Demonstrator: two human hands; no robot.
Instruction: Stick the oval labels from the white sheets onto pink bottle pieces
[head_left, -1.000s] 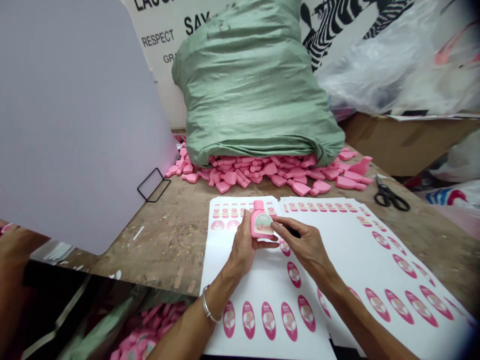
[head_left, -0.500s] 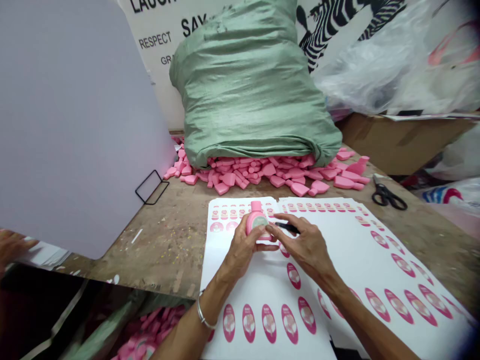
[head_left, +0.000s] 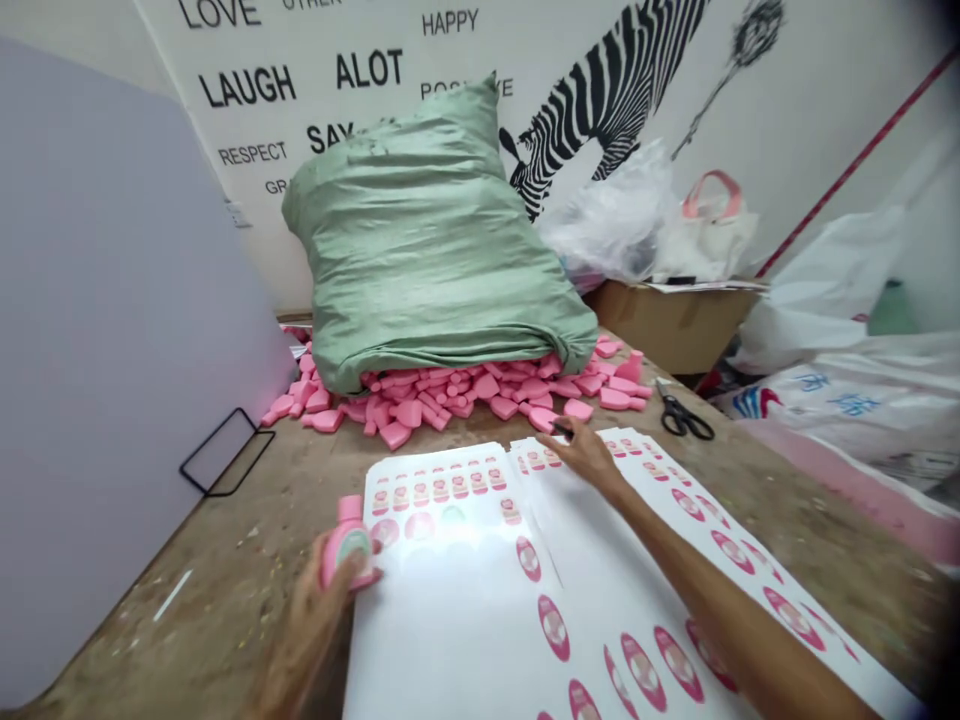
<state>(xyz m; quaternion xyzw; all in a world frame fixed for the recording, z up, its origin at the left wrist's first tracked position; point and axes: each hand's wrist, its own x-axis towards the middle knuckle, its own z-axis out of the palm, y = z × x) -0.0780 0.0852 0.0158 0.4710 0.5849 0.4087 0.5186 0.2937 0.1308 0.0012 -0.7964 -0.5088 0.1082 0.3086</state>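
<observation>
Both hands have parted since half a second ago: the left hand (head_left: 311,600) has carried the pink bottle (head_left: 345,550) away to the left, and the right hand (head_left: 589,455) has gone up toward the pile of pink bottles (head_left: 487,390). From the left, a pale panel (head_left: 112,350) rises beside a black wire frame (head_left: 226,455) on the surface (head_left: 225,620). Next comes the held bottle, upright, label outward, at the left edge of the left sticker sheet (head_left: 435,620); then the right sticker sheet (head_left: 592,530), with scissors (head_left: 681,415) beyond it.

The left thumb lies against the label, so a shifting grip could crease or skew it if the adhesive is fresh. Farther right, the tip of the dark tool (head_left: 562,432) might scratch a bottle or nick the sheet if the right hand drops carelessly.

The left hand, blurred, comes up from below with its fingers closed around the bottle, thumb in front. The right forearm slants in from the lower right across its sheet; those fingers are narrow, pinching the tool, and whether they also carry a sticker I cannot tell.
</observation>
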